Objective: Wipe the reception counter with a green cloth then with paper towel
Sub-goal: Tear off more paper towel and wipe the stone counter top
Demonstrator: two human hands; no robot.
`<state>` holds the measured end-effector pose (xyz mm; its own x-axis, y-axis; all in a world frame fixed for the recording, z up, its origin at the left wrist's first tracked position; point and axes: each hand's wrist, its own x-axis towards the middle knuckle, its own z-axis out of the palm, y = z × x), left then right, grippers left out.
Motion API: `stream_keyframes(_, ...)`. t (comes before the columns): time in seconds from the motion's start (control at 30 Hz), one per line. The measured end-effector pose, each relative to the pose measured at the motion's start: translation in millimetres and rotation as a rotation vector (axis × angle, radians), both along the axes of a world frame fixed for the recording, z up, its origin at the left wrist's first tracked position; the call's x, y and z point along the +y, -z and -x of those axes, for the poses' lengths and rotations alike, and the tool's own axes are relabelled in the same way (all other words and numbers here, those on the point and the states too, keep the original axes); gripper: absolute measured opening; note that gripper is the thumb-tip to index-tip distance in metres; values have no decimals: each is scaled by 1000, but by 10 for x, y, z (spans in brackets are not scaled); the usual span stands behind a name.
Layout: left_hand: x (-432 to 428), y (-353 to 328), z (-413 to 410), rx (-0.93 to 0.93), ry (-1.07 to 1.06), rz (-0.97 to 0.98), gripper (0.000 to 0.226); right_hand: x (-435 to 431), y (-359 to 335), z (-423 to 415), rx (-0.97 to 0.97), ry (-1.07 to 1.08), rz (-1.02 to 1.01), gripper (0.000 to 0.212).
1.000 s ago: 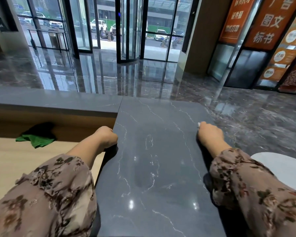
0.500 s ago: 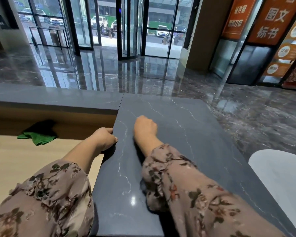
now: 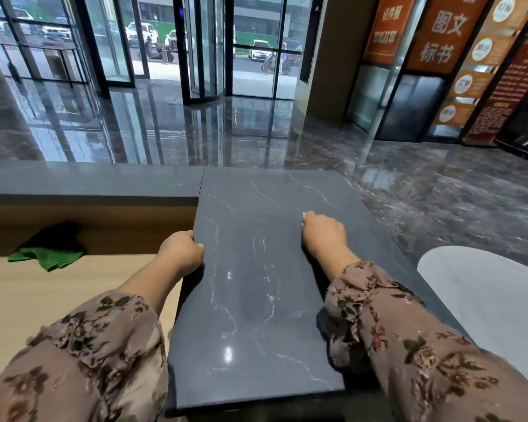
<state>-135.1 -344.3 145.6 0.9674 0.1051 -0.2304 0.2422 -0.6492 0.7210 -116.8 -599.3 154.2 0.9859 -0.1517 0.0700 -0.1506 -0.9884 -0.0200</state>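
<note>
As left hand (image 3: 180,251) grips counter (image 3: 256,315), right hand (image 3: 323,236) holds paper towel (image 3: 304,215).

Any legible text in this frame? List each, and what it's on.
"图文": middle orange banner, upper part.
"标书": same banner, lower part.
Blurred, unreadable: left orange banner.
Too small: right orange banner, dark red board.
No text: reception counter, green cloth.

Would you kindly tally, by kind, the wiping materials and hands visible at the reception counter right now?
Green cloth: 1, lying on the wooden desk
Paper towel: 1, a white bit showing from the right hand
Hands: 2, the left hand gripping the reception counter edge
Total: 4
</note>
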Motion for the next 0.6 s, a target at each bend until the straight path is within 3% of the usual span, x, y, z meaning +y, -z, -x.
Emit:
stream_keyframes(0.17, 12, 54, 101, -19, -47, -93, 22, -716, -10, 333, 7, 258, -11, 29)
stream_keyframes(0.37, 78, 66, 282, 45, -134, 195, 24, -539, -37, 445, -36, 444, -159, 29)
stream_keyframes(0.6, 156, -55, 475, 123, -155, 416, 21, 1054, 24, 295, -12, 145, -191, 32)
